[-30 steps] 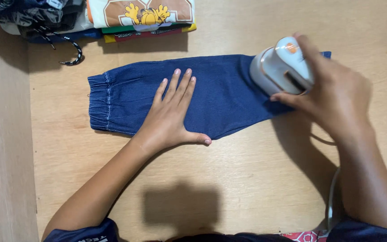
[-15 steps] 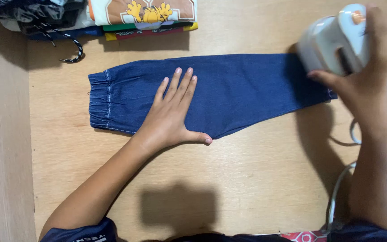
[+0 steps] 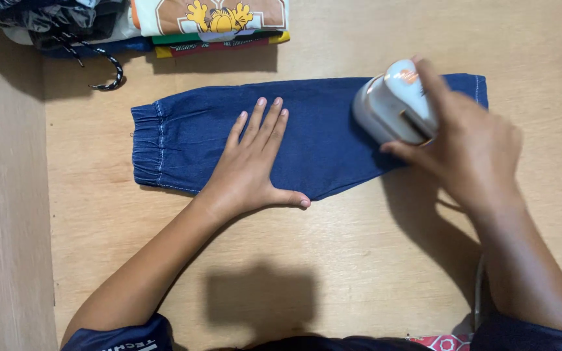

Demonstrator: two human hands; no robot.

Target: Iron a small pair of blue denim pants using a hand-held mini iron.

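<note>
A folded pair of dark blue denim trousers (image 3: pixel 320 130) lies flat across the wooden table (image 3: pixel 359 260), elastic waistband at the left. My left hand (image 3: pixel 252 166) presses flat on the middle of the fabric, fingers spread. Over the right part of the trousers my right hand (image 3: pixel 469 153) grips a small white iron (image 3: pixel 395 104) with an orange button, its soleplate resting on the denim.
A stack of folded clothes (image 3: pixel 206 23) with a cartoon print on top sits at the far edge. Dark garments with a striped drawstring (image 3: pixel 102 65) lie at the far left. A white cord (image 3: pixel 479 292) runs down near my right arm.
The iron went right and lifted off toward the trouser end, then came back left onto the denim. My left hand has stayed in place.
</note>
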